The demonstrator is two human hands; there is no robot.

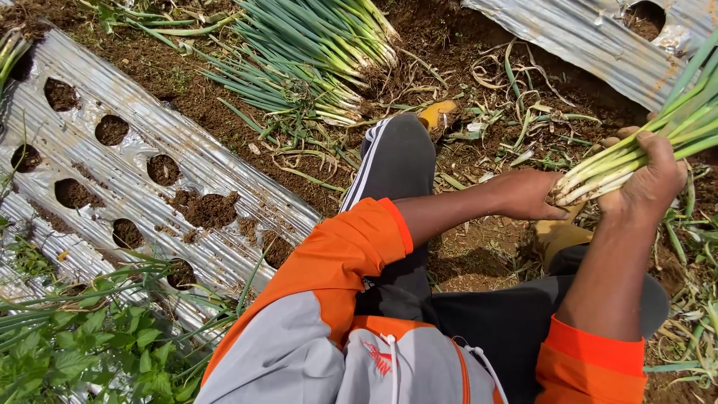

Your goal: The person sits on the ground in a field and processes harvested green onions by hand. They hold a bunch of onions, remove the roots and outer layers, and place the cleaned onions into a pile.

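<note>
Head view: right hand (649,178) clenched round one bunch of green onions (636,153), right side of frame. Left hand (527,196) grips bunch's white root ends. Two cut onion piles (329,52) top centre on soil. Silver mulch sheet (134,164) w/ holes, left; 2nd sheet (583,37) top right.

Bunch of green onions (636,153), white stalk ends down-left, green leaves slanting up-right, off the ground at far right

Bare brown soil (449,258) carries silver perforated mulch sheeting (149,135) at left and top right, a heap of pulled green onions (321,52), scattered trimmed leaves (516,112), weeds (67,352) at lower left.
</note>
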